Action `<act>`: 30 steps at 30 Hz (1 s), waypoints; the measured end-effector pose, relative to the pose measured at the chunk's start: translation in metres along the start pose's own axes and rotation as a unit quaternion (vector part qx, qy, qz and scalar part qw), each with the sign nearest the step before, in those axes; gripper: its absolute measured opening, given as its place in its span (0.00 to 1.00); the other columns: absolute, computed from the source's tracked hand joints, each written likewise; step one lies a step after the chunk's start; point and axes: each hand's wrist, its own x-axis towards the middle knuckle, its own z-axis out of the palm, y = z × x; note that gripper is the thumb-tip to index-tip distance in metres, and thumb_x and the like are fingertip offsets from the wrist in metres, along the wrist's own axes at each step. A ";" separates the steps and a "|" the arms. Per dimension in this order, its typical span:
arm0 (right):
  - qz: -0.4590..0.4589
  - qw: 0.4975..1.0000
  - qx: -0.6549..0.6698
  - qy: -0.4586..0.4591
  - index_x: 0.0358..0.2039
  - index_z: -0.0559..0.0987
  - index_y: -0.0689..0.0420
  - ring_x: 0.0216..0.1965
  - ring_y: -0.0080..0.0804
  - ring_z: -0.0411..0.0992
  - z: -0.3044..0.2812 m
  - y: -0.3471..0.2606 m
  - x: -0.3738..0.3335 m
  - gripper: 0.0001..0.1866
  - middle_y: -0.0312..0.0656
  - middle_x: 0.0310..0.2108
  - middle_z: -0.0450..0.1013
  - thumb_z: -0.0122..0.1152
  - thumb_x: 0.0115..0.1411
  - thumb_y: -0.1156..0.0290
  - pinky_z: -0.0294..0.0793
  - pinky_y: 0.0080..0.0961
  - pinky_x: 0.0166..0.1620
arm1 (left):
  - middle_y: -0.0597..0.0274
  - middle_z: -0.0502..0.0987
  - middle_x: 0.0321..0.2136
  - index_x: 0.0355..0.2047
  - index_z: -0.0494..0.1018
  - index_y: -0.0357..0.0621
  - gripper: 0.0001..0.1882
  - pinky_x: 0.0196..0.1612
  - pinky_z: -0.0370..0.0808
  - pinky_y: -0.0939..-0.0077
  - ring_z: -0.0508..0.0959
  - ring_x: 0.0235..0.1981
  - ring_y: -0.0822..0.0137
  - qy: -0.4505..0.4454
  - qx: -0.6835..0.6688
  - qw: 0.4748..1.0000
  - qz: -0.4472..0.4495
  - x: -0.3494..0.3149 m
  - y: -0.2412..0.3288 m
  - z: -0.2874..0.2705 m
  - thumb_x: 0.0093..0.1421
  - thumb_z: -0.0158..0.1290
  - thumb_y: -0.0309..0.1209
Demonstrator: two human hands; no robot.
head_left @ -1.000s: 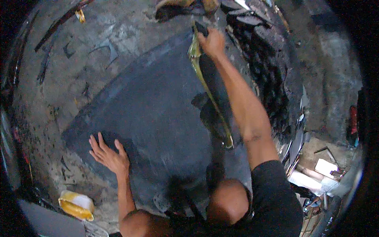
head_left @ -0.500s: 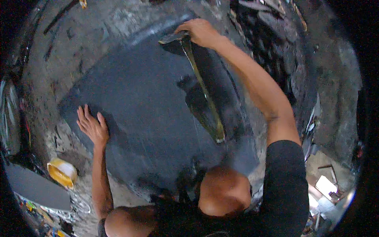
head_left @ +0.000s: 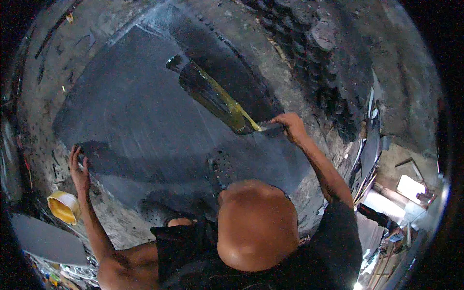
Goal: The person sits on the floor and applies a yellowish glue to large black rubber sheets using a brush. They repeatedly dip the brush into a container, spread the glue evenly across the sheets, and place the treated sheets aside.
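Observation:
A large dark grey rubber-like sheet lies on the ground before me. A streak of yellowish, glossy liquid crosses it, with darker wet areas along both sides. My right hand, closed, pinches a thin flat spreader at the streak's near end; the spreader is seen almost edge-on and its shape is partly hidden. At the sheet's left edge is my left hand, fingers stretched out and holding nothing. Whether its fingertips press on the sheet, I cannot tell.
A yellow and white tub stands left of my left forearm, above a grey panel. Dark overlapping pieces are heaped beyond the sheet's right side. Loose strips and clutter lie at the lower right.
My right hand has drawn the spreader from the sheet's far edge toward me and slightly right. The wet area now reaches further along the right side. My left hand has shifted left and down slightly.

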 end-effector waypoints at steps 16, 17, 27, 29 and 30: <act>0.432 0.837 -0.106 0.317 0.48 0.82 0.63 0.41 0.56 0.80 0.092 -0.040 -0.032 0.31 0.57 0.40 0.81 0.70 0.53 0.49 0.78 0.49 0.47 | 0.48 0.65 0.67 0.65 0.66 0.42 0.25 0.71 0.56 0.46 0.61 0.70 0.45 0.176 0.055 0.981 -0.055 -0.033 0.061 0.062 0.69 0.53 0.34; 0.420 0.833 -0.095 0.347 0.43 0.82 0.65 0.41 0.58 0.79 0.097 -0.049 -0.019 0.29 0.59 0.40 0.80 0.69 0.53 0.50 0.77 0.50 0.47 | 0.48 0.64 0.68 0.65 0.66 0.43 0.25 0.71 0.55 0.46 0.60 0.70 0.46 0.179 0.087 0.977 -0.076 -0.031 0.082 0.064 0.70 0.52 0.35; 0.310 0.882 0.054 0.352 0.37 0.83 0.66 0.39 0.62 0.79 0.035 -0.230 0.253 0.23 0.61 0.36 0.80 0.72 0.52 0.57 0.76 0.49 0.43 | 0.53 0.61 0.70 0.65 0.66 0.47 0.26 0.73 0.53 0.46 0.58 0.72 0.49 0.147 0.118 0.965 -0.184 -0.028 0.099 0.040 0.68 0.49 0.38; 0.235 0.880 0.026 0.411 0.37 0.84 0.64 0.38 0.61 0.80 0.019 -0.245 0.334 0.24 0.59 0.34 0.81 0.73 0.50 0.55 0.78 0.48 0.44 | 0.54 0.61 0.70 0.65 0.66 0.47 0.26 0.73 0.53 0.46 0.57 0.72 0.49 0.149 0.102 0.965 -0.192 -0.025 0.103 0.043 0.68 0.48 0.38; 0.242 0.873 -0.001 0.424 0.38 0.85 0.63 0.40 0.61 0.80 0.004 -0.245 0.376 0.25 0.60 0.35 0.81 0.74 0.49 0.54 0.79 0.48 0.45 | 0.54 0.61 0.70 0.65 0.67 0.46 0.26 0.73 0.53 0.46 0.57 0.72 0.49 0.153 0.096 0.965 -0.192 -0.020 0.109 0.045 0.68 0.48 0.38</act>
